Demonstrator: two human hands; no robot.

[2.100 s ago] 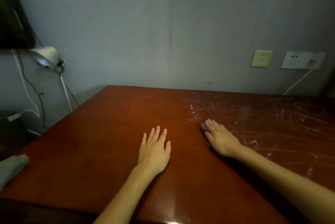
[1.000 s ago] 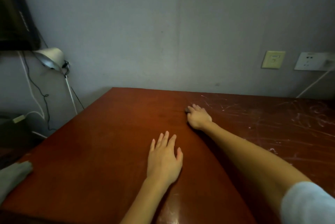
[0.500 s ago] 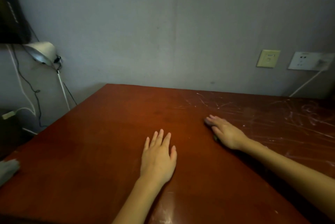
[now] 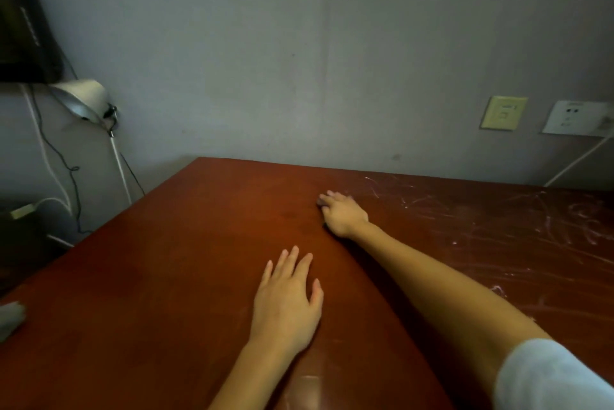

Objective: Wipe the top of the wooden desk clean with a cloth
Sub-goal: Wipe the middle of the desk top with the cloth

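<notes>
Toward the far side of the desk [image 4: 159, 270], the right hand [image 4: 344, 215] is stretched out, fingers curled over a small grey cloth [image 4: 320, 202] and pressing it to the wood; only a sliver of cloth shows. Left hand [image 4: 287, 305] lies flat nearer the body, fingers straight, holding nothing. White smears [image 4: 538, 227] cover the desk right of the cloth.

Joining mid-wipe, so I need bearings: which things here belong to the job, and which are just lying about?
Job: wooden desk; cloth under right hand; left hand flat on desk.
Lying about: grey object at desk's left edge; lamp; wall socket.
</notes>
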